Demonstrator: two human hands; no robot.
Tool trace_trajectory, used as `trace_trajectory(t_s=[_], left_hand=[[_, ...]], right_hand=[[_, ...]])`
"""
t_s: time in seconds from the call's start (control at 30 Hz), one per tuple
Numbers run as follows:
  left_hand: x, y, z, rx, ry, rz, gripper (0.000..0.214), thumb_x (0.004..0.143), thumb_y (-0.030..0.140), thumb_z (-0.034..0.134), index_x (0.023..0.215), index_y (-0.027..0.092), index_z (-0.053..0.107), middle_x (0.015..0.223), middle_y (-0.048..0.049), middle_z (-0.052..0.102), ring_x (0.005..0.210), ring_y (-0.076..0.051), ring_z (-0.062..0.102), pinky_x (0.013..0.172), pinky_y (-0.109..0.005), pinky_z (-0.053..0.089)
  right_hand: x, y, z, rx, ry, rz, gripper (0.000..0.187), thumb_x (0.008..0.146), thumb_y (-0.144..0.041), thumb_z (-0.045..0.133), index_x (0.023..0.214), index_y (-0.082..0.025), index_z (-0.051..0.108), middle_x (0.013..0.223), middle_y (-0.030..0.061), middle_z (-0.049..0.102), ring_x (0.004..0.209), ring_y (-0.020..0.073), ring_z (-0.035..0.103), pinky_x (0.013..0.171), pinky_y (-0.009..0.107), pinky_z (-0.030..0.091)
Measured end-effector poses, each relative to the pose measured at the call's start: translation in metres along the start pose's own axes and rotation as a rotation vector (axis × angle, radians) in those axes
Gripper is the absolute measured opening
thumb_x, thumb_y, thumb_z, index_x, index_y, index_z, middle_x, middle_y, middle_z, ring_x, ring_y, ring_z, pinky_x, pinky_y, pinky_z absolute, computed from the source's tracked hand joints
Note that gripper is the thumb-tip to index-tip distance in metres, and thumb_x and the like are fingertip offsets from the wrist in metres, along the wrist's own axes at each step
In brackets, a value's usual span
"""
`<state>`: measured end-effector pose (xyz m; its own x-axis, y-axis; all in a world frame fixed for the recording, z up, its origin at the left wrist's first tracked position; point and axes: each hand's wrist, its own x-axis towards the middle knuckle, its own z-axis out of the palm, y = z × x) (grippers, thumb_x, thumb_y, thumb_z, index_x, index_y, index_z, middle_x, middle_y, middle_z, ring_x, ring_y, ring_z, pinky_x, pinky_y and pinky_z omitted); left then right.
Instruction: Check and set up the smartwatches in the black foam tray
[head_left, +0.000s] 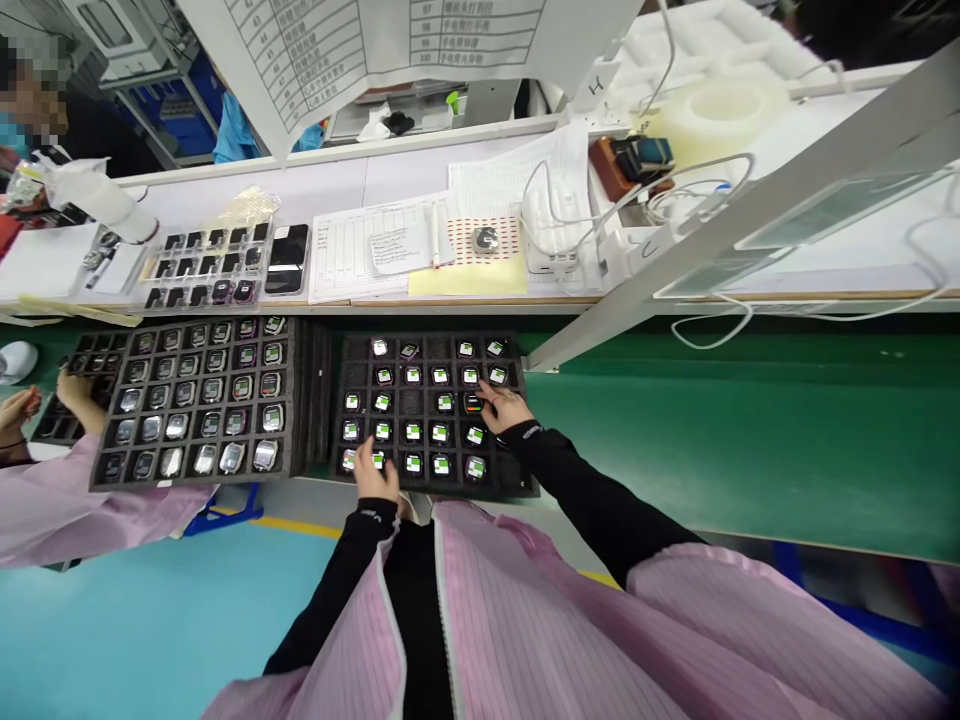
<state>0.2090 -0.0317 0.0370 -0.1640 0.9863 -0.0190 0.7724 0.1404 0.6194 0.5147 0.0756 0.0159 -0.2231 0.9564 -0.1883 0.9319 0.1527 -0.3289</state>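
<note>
Watch [472,404] in tray [411,403] at R hand [506,410], w/ L hand [377,480] lower-left.

The green benchtop [750,430] carries dark foam trays [412,403] (set side by side).

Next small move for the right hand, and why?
I'd probably tap or swipe the orange-lit smartwatch with the right hand. Its fingertips are already at that screen, though contact is hard to confirm, and its display differs from the green-and-white smartwatch beside it. The left hand is at the tray's near edge, out of the way.
</note>
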Motion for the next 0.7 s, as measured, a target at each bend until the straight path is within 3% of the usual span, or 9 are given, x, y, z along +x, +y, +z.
trace_trajectory(t_s=[0.1, 0.2, 0.27, 0.43, 0.57, 0.7], left_hand=[[0.025, 0.037, 0.043, -0.167, -0.157, 0.052, 0.062, 0.081, 0.018, 0.053, 0.140, 0.006, 0.037, 0.128, -0.0222, 0.050, 0.115, -0.026, 0.057, 0.103, -0.041, 0.050], [0.056, 0.071, 0.075, -0.160, -0.264, 0.051, 0.066, 0.078, 0.017, 0.057, 0.140, 0.007, 0.038, 0.126, -0.0208, 0.056, 0.119, -0.027, 0.056, 0.107, -0.043, 0.046], [0.075, 0.088, 0.089, -0.122, -0.307, 0.062, 0.067, 0.077, 0.017, 0.059, 0.141, 0.007, 0.038, 0.128, -0.0212, 0.056, 0.123, -0.029, 0.055, 0.110, -0.044, 0.043], [0.102, 0.116, 0.110, 0.070, -0.374, -0.032, 0.074, 0.076, 0.021, 0.065, 0.141, 0.000, 0.037, 0.128, -0.0256, 0.056, 0.123, -0.033, 0.054, 0.110, -0.042, 0.040], [0.106, 0.127, 0.118, 0.154, -0.317, -0.131, 0.074, 0.074, 0.015, 0.066, 0.140, 0.000, 0.038, 0.126, -0.0250, 0.055, 0.120, -0.034, 0.055, 0.108, -0.042, 0.041], [0.102, 0.130, 0.118, 0.160, -0.258, -0.181, 0.075, 0.071, 0.012, 0.065, 0.140, 0.004, 0.038, 0.123, -0.0211, 0.056, 0.119, -0.031, 0.054, 0.107, -0.037, 0.041]], right_hand=[[-0.026, -0.009, 0.016, 0.041, 0.015, -0.020, 0.075, 0.082, -0.015, 0.042, 0.154, -0.003, 0.022, 0.131, 0.0125, 0.064, 0.126, 0.0295, 0.050, 0.110, 0.046, 0.038], [-0.038, -0.017, 0.025, 0.079, 0.074, -0.068, 0.081, 0.081, -0.017, 0.042, 0.155, -0.002, 0.013, 0.139, 0.0136, 0.057, 0.135, 0.0280, 0.043, 0.118, 0.048, 0.028], [-0.040, -0.021, 0.027, 0.078, 0.094, -0.091, 0.081, 0.080, -0.018, 0.043, 0.153, 0.002, 0.016, 0.142, 0.0179, 0.053, 0.139, 0.0294, 0.038, 0.120, 0.052, 0.022], [-0.043, -0.019, 0.029, 0.073, 0.121, -0.053, 0.076, 0.080, -0.019, 0.044, 0.150, 0.005, 0.025, 0.139, 0.0204, 0.055, 0.144, 0.0298, 0.031, 0.122, 0.055, 0.013], [-0.053, -0.006, 0.034, 0.099, 0.261, 0.038, 0.075, 0.081, -0.019, 0.043, 0.152, -0.001, 0.024, 0.138, 0.0167, 0.057, 0.141, 0.0291, 0.036, 0.120, 0.056, 0.019], [-0.064, 0.002, 0.042, 0.127, 0.384, 0.060, 0.068, 0.082, -0.018, 0.041, 0.148, -0.005, 0.035, 0.134, 0.0153, 0.061, 0.135, 0.0299, 0.043, 0.117, 0.058, 0.026]])
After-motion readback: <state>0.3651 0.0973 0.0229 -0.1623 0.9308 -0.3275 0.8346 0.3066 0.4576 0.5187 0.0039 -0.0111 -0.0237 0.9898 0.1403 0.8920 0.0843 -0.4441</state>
